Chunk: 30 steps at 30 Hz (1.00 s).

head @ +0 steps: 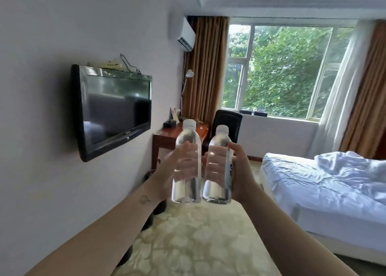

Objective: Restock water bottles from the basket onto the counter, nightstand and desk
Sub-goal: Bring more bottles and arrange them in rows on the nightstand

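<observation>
Nearest the camera, both forearms reach forward over a pale patterned carpet (198,238), each hand carrying one clear water bottle upright at chest height. The left hand (167,171) wraps its fingers round the middle of the left bottle (187,189), and the right hand (242,171) curls round the right bottle (217,190) at its printed label. The two bottles sit just beside each other, nearly touching, with their white caps on. Both look full, so each probably has fair weight for its size. The thin smooth plastic will likely give under a hard squeeze and could slip if damp. A firm hold round the mid-body, as here, seems the sensible place, while the cap offers too small a purchase for carrying. Beyond the bottles stands the reddish wooden desk (165,134) against the left wall, with a small black box (169,124) on top, a tall lamp (189,74) behind it and a dark chair (227,125) beside it. A wall television (114,110) hangs to the left, a rumpled white bed (323,183) lies to the right, and a wide window (282,71) closes the far wall. The desk looks to be the likely drop point.
</observation>
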Each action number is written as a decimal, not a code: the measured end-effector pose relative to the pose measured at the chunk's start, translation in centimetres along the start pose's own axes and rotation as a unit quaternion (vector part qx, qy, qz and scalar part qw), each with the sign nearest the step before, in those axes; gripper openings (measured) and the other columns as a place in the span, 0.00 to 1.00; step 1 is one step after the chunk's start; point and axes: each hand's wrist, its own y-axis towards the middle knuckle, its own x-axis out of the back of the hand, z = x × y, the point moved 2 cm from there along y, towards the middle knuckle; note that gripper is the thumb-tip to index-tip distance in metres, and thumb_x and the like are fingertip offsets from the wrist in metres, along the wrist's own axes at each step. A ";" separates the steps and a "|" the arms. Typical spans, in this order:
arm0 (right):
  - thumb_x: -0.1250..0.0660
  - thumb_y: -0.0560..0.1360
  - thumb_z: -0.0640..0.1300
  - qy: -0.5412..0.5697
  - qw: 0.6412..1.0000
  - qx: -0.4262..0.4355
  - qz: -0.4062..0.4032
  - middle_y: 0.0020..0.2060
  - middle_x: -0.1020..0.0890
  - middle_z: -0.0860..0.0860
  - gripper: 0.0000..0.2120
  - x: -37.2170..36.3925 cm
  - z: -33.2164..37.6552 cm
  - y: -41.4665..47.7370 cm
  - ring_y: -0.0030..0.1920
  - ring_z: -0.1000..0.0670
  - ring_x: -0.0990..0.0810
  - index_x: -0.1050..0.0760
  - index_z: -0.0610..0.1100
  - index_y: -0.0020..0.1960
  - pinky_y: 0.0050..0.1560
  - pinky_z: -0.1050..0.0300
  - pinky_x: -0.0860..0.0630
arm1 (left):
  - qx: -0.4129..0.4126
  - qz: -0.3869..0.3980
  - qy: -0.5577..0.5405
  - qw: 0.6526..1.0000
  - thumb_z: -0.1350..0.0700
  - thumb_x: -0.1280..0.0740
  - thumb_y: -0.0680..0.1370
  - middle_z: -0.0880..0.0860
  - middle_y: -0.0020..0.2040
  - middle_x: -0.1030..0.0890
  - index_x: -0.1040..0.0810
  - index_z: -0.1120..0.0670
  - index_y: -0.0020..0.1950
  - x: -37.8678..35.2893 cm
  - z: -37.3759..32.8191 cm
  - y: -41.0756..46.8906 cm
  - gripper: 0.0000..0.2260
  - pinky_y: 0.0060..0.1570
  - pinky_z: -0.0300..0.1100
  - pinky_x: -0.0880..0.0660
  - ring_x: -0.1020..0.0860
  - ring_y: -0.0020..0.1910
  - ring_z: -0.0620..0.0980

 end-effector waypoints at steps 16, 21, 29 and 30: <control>0.28 0.69 0.49 -0.156 0.946 0.173 -0.227 0.38 0.18 0.41 0.16 21.7 14.9 -11.6 0.34 0.46 0.18 0.18 0.38 0.49 0.30 0.58 0.22 | 0.107 0.081 -0.059 0.989 0.38 0.30 0.71 0.54 0.45 0.23 0.21 0.55 0.52 -20.8 13.6 15.0 0.22 0.39 0.42 0.26 0.23 0.39 0.50; 0.31 0.69 0.55 -0.126 0.944 0.192 -0.238 0.35 0.19 0.44 0.18 25.6 16.8 -13.0 0.33 0.47 0.18 0.22 0.42 0.50 0.33 0.56 0.20 | 0.131 0.115 0.001 0.985 0.34 0.36 0.73 0.56 0.46 0.17 0.14 0.54 0.49 -23.9 16.8 18.7 0.25 0.45 0.46 0.24 0.19 0.41 0.53; 0.34 0.74 0.57 -0.117 0.933 0.174 -0.293 0.36 0.20 0.44 0.23 32.6 20.7 -11.2 0.32 0.48 0.19 0.27 0.38 0.56 0.33 0.55 0.19 | 0.130 0.201 -0.016 0.971 0.40 0.30 0.69 0.55 0.43 0.19 0.26 0.59 0.62 -29.2 20.5 25.9 0.30 0.41 0.45 0.24 0.20 0.38 0.51; 0.34 0.74 0.57 -0.132 0.928 0.176 -0.300 0.36 0.20 0.44 0.23 33.3 21.2 -10.7 0.33 0.48 0.19 0.27 0.38 0.56 0.33 0.55 0.20 | 0.112 0.205 0.000 0.972 0.41 0.29 0.68 0.55 0.43 0.19 0.27 0.60 0.64 -29.5 20.8 27.1 0.31 0.41 0.45 0.23 0.20 0.38 0.51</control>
